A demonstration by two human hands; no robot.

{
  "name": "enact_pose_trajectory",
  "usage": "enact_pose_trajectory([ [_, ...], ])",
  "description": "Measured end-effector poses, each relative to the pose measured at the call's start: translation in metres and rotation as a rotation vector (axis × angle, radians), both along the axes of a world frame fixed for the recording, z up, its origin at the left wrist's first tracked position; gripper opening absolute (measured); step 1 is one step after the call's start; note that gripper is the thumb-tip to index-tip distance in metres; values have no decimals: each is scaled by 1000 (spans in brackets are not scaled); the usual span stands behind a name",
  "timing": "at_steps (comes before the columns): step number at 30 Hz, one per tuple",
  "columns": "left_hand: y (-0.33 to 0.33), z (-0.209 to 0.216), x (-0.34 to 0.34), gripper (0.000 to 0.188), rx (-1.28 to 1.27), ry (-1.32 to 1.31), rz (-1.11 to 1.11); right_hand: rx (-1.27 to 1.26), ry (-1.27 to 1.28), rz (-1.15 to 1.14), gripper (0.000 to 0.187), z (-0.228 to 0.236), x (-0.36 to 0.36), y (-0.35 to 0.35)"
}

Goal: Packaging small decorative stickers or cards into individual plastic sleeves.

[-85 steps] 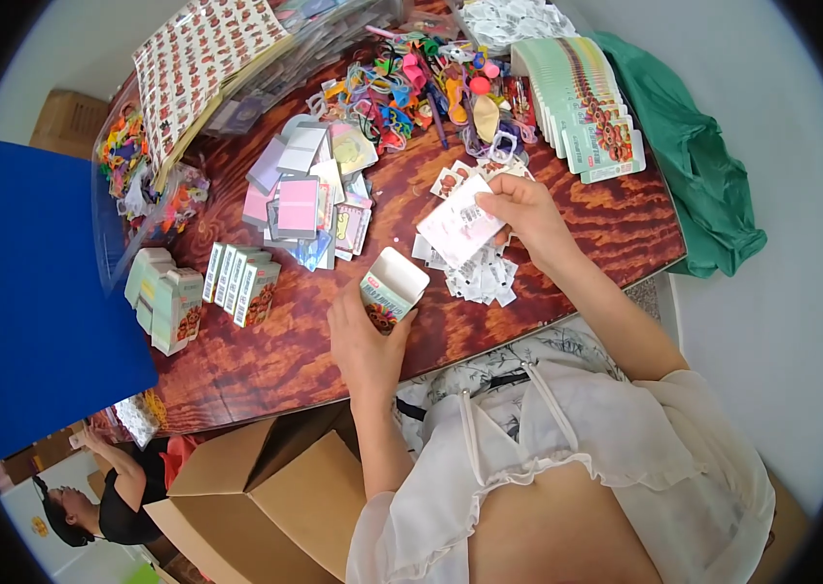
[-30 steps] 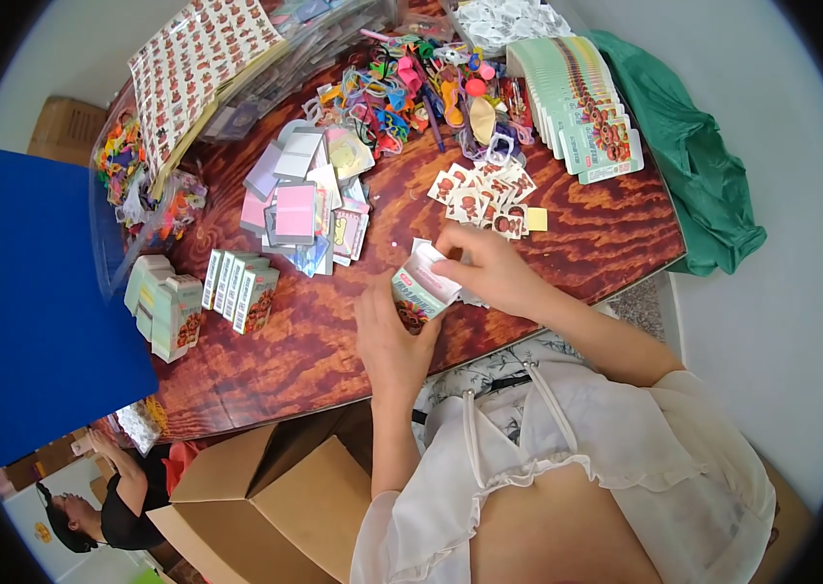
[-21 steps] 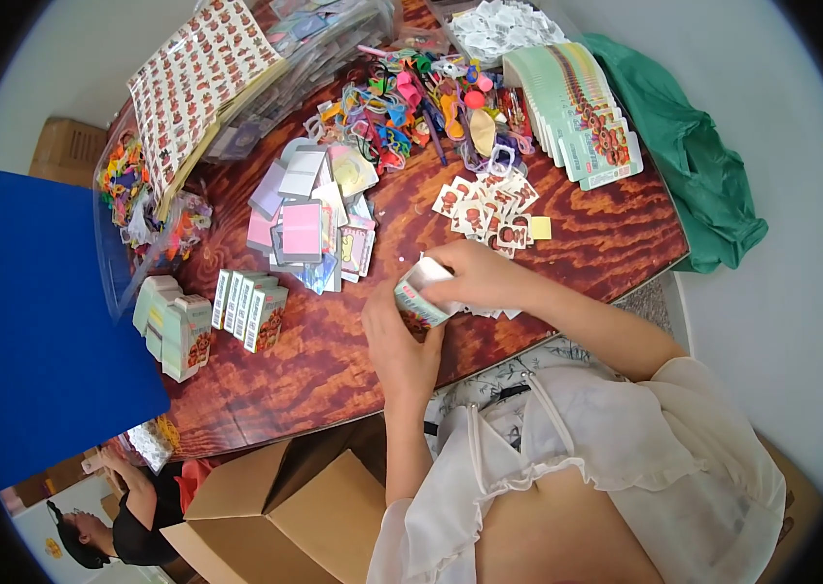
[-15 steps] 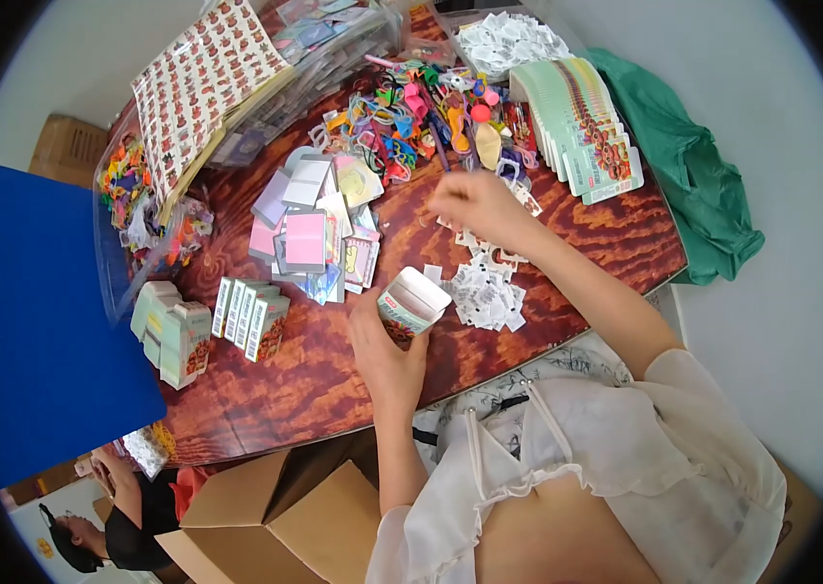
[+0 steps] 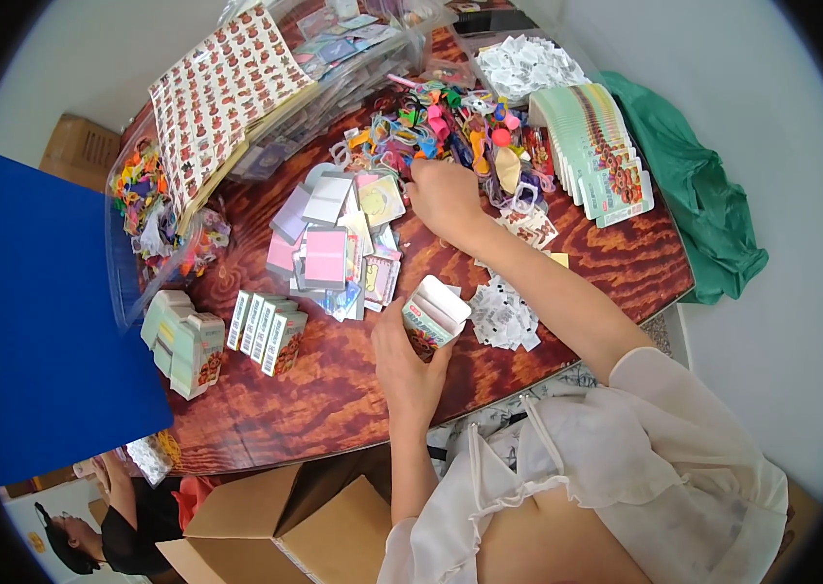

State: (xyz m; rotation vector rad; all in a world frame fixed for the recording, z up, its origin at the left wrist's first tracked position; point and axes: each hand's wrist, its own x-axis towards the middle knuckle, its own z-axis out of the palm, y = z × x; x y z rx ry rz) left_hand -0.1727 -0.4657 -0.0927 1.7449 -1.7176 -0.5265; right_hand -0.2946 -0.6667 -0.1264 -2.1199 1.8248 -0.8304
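A small open carton (image 5: 437, 317), white inside with a pale green printed side, is tilted in my left hand (image 5: 404, 368), whose thumb and fingers wrap round its lower part. My right hand (image 5: 446, 200) is closed with curled fingers at the near edge of a pile of colourful rubber bands and trinkets (image 5: 470, 131). Whatever its fingers pinch, if anything, is hidden. Left of it lies a heap of small notepads and cards (image 5: 326, 255). Small white printed slips (image 5: 503, 313) lie in a heap just right of the carton, below my right forearm.
Filled cartons (image 5: 266, 331) and folded green ones (image 5: 186, 346) stand at the left. A fan of flat cartons (image 5: 598, 156) lies right, beside a green bag (image 5: 698, 185). Sticker sheets (image 5: 227, 97) rest on plastic bins. An open cardboard box (image 5: 246, 506) is below the table; a person (image 5: 129, 526) sits beyond.
My right hand has moved left over the table, to the gap between the trinket pile and the notepads. My left hand still holds the carton. The whole view has shifted slightly.
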Motion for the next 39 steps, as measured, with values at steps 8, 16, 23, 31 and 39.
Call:
enact_pose_trajectory([
  [8,5,0,13,77,31,175,14,231,-569,51,17,13,-61,26],
  [16,5,-9,18,81,9,346,-3,561,-711,309,6,102,-97,110],
  [23,0,9,-3,76,43,149,87,115,81,598,9,117,-74,143],
  [31,1,3,-7,75,22,96,73,133,139,628,13,76,-46,143],
  [39,0,-13,8,78,38,217,84,251,-449,273,17,42,-75,68],
])
